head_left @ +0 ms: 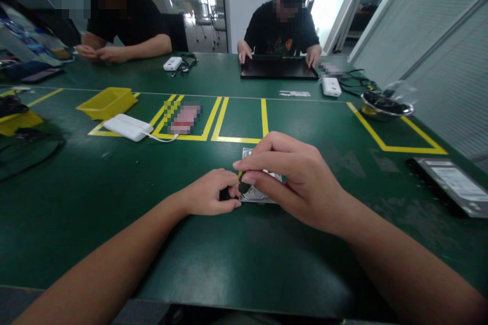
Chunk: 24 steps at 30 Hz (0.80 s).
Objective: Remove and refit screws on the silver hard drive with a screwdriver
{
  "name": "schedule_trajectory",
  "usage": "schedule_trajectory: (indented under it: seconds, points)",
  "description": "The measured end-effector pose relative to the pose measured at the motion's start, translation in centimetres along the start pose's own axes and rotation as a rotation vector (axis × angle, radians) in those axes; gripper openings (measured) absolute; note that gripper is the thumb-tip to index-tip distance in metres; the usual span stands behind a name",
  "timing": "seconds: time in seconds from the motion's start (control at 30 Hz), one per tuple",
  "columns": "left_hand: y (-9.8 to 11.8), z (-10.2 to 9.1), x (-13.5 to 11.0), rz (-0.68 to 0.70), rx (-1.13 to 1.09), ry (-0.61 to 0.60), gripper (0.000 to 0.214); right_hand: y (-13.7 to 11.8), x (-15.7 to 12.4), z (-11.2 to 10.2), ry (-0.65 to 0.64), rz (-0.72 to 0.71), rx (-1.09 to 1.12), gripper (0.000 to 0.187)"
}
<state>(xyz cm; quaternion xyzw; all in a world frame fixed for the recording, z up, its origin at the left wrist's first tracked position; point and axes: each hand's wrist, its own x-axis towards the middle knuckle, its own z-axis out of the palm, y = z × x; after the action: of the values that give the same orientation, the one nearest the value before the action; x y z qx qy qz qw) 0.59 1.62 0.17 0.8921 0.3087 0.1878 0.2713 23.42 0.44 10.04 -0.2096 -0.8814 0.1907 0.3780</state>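
Note:
A silver hard drive (260, 195) lies flat on the green table in front of me, its middle covered by my fingers. My left hand (213, 192) grips its left edge, thumb at the near corner and fingers curled along the side. Above the drive, my right hand (293, 177) pinches a small screwdriver (243, 187) with a dark and yellow handle between thumb and fingers. The handle stands over the drive's left part; the tip is hidden.
Another hard drive (453, 183) rests at the right, below a metal bowl (387, 111) of dark items. A yellow bin (109, 104), white power bank (127, 127) and cabled phone (185, 119) sit at the left. Two people sit opposite; one holds a black panel (278, 68).

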Motion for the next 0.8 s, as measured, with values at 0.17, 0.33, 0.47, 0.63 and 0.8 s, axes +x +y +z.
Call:
schedule_trajectory:
  seconds: [0.17,0.33,0.47,0.63,0.8]
  points:
    - [-0.11,-0.01,0.03,-0.012,-0.052,-0.01,0.013,-0.16,-0.03,-0.36,-0.041,-0.022,-0.001,0.02]
    - [-0.27,0.08,-0.18,-0.052,-0.018,0.011,0.017,-0.43,-0.1,-0.56,-0.069,-0.001,0.047,0.021]
    - [-0.29,0.12,-0.38,-0.072,-0.001,0.022,0.021,-0.56,-0.09,-0.43,-0.095,-0.002,0.113,0.025]
    - [-0.41,0.15,-0.41,-0.077,0.035,0.006,0.022,-0.66,0.07,-0.3,-0.024,-0.015,0.069,0.016]
    - [-0.29,0.01,-0.32,-0.051,0.054,-0.014,0.021,-0.72,0.22,-0.34,-0.029,0.012,0.057,0.011]
